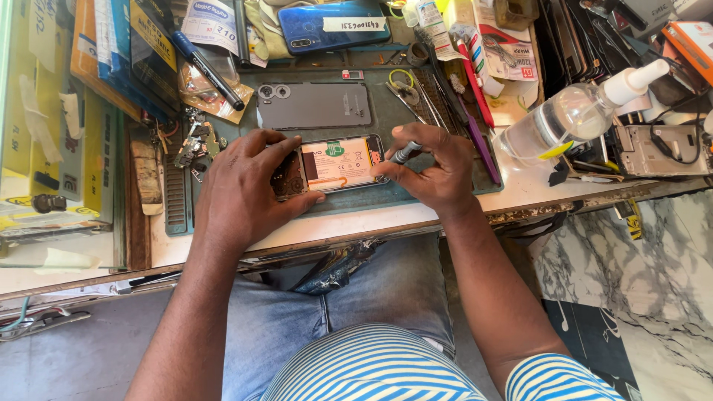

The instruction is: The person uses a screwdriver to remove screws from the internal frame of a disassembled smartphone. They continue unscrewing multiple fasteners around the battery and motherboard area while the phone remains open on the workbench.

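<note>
The opened phone (334,165) lay face down near the front edge of the desk (416,217), its back removed so the battery and boards showed. The left hand (241,186) was spread flat over the phone's left end, thumb along the near side and fingers curled over the far side, apparently to pin it so it would not slide. The right hand (438,167) sat at the phone's right end with fingers pinched closed around a small grey screwdriver (405,154), its tip angled down toward the corner of the frame; that low, close grip probably gave fine control. Just behind the phone lay the grey back cover (314,106), set aside within reach. A blue phone (334,26) rested near the desk's back edge. A black marker (208,69) lay slantwise toward the back left, and a clear spray bottle (575,111) lay on its side at the right edge, near loose tools.
</note>
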